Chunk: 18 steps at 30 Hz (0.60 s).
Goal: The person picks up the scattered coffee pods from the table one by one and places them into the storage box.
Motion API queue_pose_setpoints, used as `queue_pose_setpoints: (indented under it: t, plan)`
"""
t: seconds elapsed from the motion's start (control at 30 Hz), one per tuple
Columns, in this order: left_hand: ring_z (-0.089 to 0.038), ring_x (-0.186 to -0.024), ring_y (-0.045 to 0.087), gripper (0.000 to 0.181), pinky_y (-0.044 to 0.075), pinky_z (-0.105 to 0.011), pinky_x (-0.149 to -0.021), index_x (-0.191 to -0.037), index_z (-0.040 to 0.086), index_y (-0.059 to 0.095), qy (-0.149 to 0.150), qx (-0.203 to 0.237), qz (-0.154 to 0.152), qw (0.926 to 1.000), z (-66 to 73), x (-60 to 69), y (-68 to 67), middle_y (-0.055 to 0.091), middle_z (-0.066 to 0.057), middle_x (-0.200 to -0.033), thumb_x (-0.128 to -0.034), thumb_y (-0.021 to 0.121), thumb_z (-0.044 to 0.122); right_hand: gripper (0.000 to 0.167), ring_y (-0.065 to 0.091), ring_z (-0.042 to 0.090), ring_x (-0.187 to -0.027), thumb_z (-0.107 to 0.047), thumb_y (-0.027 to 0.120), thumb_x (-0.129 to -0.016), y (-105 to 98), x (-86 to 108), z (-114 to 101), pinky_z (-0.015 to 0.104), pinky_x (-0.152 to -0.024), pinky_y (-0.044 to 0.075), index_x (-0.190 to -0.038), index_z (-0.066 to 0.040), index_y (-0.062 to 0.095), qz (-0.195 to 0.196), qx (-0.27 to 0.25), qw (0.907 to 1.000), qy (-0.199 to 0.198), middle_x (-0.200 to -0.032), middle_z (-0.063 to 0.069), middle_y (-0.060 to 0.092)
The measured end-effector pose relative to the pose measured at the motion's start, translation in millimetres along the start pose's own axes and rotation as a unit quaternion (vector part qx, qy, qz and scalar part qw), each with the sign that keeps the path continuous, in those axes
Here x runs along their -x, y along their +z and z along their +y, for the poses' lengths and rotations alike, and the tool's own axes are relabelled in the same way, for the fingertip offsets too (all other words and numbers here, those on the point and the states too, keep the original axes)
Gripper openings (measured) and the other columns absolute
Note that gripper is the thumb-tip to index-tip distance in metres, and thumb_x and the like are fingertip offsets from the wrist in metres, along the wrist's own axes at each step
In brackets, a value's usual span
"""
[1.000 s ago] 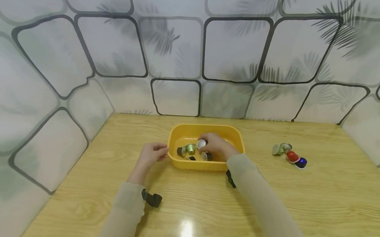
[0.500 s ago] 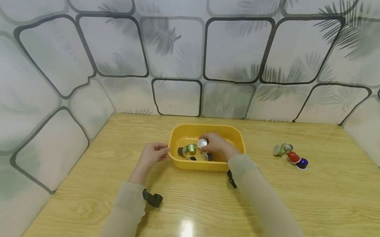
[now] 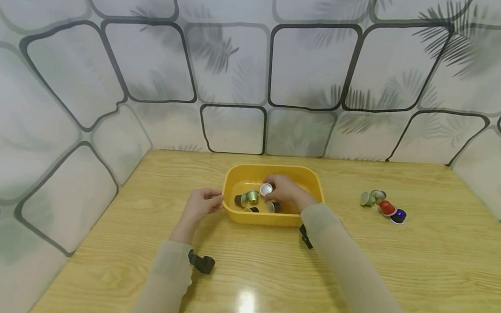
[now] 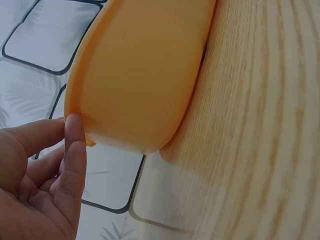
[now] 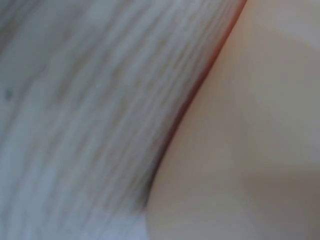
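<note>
A yellow plastic bin (image 3: 268, 219) stands on the wooden table. In the left wrist view, my left hand (image 4: 47, 182) pinches the rim at the end of this bin (image 4: 142, 75) between thumb and fingers. My right hand (image 3: 286, 189) reaches inside and holds a coffee capsule (image 3: 266, 189) by its edge, pale round face toward me. Around it in the bin lie a green capsule (image 3: 253, 196), a dark capsule (image 3: 240, 200), another dark capsule (image 3: 253, 209) partly behind the front wall, and a further capsule (image 3: 273, 207). The right wrist view is blurred and shows only bin wall (image 5: 250, 125) and table.
Right of the bin, a small group of capsules lies on the table (image 3: 244, 256): a red capsule (image 3: 387, 208), a blue capsule (image 3: 398, 216) and green capsules (image 3: 366, 198). A patterned wall covering (image 3: 312, 67) rises behind the table and along its sides.
</note>
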State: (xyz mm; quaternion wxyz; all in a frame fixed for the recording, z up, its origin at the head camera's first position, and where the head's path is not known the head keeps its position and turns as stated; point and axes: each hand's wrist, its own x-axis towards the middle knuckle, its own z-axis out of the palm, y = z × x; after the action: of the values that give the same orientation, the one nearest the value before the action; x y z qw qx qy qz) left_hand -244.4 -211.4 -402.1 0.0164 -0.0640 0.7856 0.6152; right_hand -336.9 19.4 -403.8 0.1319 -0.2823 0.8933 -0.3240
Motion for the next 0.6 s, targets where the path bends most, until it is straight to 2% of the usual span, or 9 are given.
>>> queue_pose_setpoints:
  t: [0.33, 0.6]
  plan:
    - [-0.014, -0.068, 0.059, 0.028, 0.050, -0.036, -0.075, -0.109, -0.010, 0.057, -0.002, 0.006, 0.002, 1.0000, -0.5, 0.3, 0.4, 0.059, -0.024, -0.098, -0.0850, 0.058, 0.006, 0.042, 0.054, 0.026, -0.094, -0.004, 0.065, -0.079, 1.2, -1.0, 1.0, 0.034, -0.080, 0.046, -0.116, 0.007, 0.048, 0.010, -0.014, 0.9999, -0.001, -0.105, 0.019, 0.057]
    - [-0.016, -0.068, 0.060, 0.027, 0.051, -0.035, -0.074, -0.107, -0.009, 0.058, -0.003, 0.005, 0.005, 1.0000, 0.0, 0.1, 0.8, 0.062, -0.016, -0.090, -0.0847, 0.059, 0.006, 0.043, 0.053, 0.028, -0.097, -0.004, 0.064, -0.079, -0.3, 0.9, -1.0, 0.035, -0.083, 0.045, -0.116, 0.008, 0.047, 0.011, -0.003, 0.9999, -0.007, -0.107, 0.021, 0.056]
